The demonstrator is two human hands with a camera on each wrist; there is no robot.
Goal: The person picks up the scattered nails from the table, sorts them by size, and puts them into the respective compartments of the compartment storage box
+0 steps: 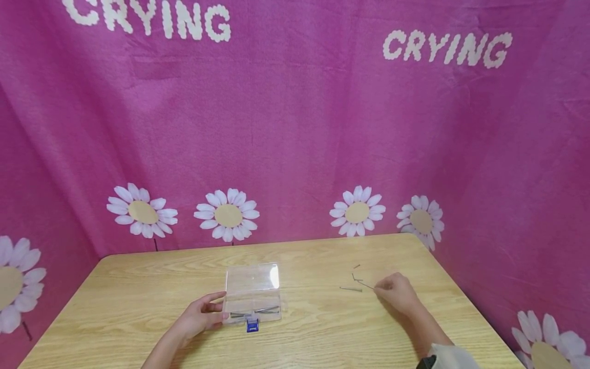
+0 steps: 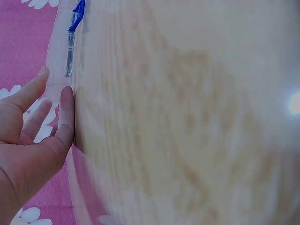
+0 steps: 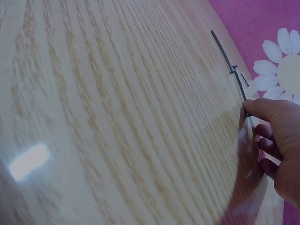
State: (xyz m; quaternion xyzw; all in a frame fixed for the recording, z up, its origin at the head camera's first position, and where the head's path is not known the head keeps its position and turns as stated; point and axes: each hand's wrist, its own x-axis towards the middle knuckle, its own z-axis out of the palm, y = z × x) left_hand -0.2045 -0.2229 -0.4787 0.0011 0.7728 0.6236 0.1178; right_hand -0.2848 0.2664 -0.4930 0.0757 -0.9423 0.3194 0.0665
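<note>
Here's the right hand (image 1: 397, 293), over on the right of the tabletop (image 1: 313, 328), and it has a narrow pinch: thumb and forefinger close on one end of a slim nail (image 1: 367, 285), the shaft pointing away from the fingers toward the other loose nails (image 1: 351, 289). Taking it by the end looks sensible, since so thin a thing offers little else to hold and the fingertips stay clear of its neighbours; whether the held nail touches one of them, or has left the wood, I can't tell. Those loose ones lie at different angles, near enough together, it seems, to suit one reaching hand. Across to the left now, the clear plastic box (image 1: 269, 318) sits on the tabletop well apart from them, lid (image 1: 251, 279) tipped back, blue latch (image 1: 252, 325) hanging undone at the front, so the inside is within reach. More nails (image 1: 267, 310) lie in there, visible through the front wall. And the left hand (image 1: 195, 316)? Its grip is wide and relaxed, thumb and fingers spread at the box's left end, without a wrap round it: likely a light steadying touch, enough to stop so light a container sliding.
</note>
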